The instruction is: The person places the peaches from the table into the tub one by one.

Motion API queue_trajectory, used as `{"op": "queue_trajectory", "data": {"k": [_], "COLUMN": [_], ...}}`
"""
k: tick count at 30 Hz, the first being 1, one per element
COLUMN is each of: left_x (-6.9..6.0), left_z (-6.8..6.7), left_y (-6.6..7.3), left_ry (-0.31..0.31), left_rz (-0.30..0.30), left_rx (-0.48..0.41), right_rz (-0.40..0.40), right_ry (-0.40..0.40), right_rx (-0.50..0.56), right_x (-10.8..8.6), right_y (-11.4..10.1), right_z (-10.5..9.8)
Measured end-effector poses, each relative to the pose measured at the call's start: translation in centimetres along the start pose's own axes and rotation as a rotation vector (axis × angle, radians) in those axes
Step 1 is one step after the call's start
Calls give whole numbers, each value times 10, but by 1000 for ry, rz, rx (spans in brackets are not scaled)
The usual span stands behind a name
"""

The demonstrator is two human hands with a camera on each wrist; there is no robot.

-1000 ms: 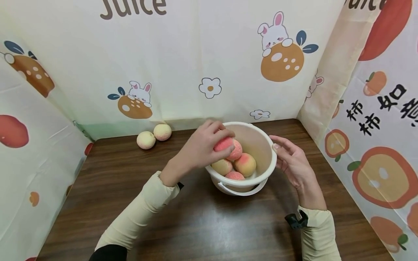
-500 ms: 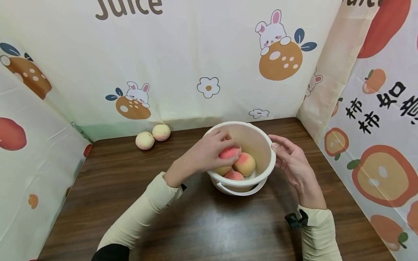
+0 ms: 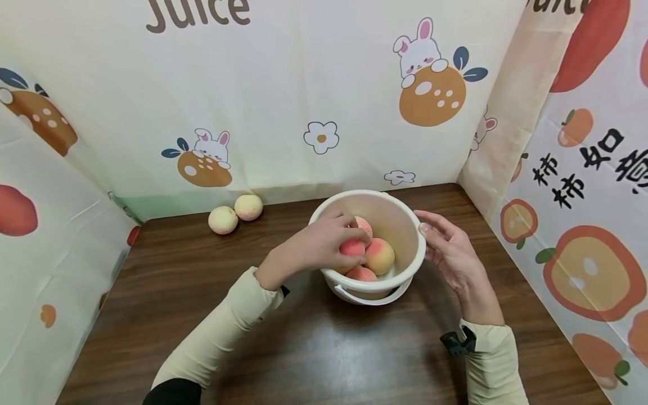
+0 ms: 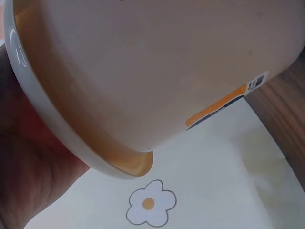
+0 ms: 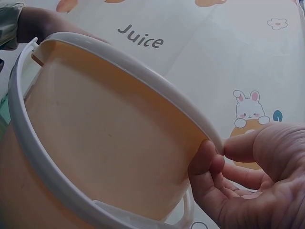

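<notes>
A white bucket (image 3: 417,253) stands on the dark wood table, several peaches inside it. My left hand (image 3: 316,243) reaches over its left rim, fingers curled about a pink peach (image 3: 352,248) down among the others. Close by lie a yellow-and-pink peach (image 3: 380,256) and a redder peach (image 3: 362,274); other fruit is partly hidden by the hand. On the right side, my right hand (image 3: 453,256) pinches the bucket's rim (image 5: 209,131) between thumb and fingers. In the left wrist view the bucket wall (image 4: 157,62) covers most of what the left hand holds.
Two pale peaches, a nearer one (image 3: 223,220) and a farther one (image 3: 248,207), sit together at the table's back left. The bucket's handle (image 3: 372,300) hangs down in front. Printed cloth (image 3: 273,84) walls the table's back and sides.
My left hand has gone down into the bucket with the pink peach, which now sits lower among the others. My right hand keeps its place at the rim. The head view shifts slightly.
</notes>
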State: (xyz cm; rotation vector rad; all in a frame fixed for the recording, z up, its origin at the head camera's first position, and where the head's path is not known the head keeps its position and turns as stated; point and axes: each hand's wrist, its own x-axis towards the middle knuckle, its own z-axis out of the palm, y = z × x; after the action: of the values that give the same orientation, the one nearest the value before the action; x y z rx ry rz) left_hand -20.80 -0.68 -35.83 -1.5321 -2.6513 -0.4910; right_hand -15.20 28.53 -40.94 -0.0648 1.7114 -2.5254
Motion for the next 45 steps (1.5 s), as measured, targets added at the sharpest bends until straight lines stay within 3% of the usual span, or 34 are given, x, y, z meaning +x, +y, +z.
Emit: {"op": "queue_trajectory", "data": {"k": [14, 23, 33, 45], "left_x": [5, 10, 17, 20], "left_z": [1, -2, -5, -3], "left_y": [0, 1, 3, 4], "left_ry": [-202, -266, -421, -477], "left_rz": [-17, 32, -46, -70], "left_rx": [-122, -129, -159, -165], "right_rz": [17, 12, 14, 11], "right_ry": [14, 12, 2, -3], "right_rx": [8, 5, 3, 13], "right_x": [-1, -2, 0, -1], "right_y": [2, 1, 0, 0], "right_z": [0, 0, -1, -1]}}
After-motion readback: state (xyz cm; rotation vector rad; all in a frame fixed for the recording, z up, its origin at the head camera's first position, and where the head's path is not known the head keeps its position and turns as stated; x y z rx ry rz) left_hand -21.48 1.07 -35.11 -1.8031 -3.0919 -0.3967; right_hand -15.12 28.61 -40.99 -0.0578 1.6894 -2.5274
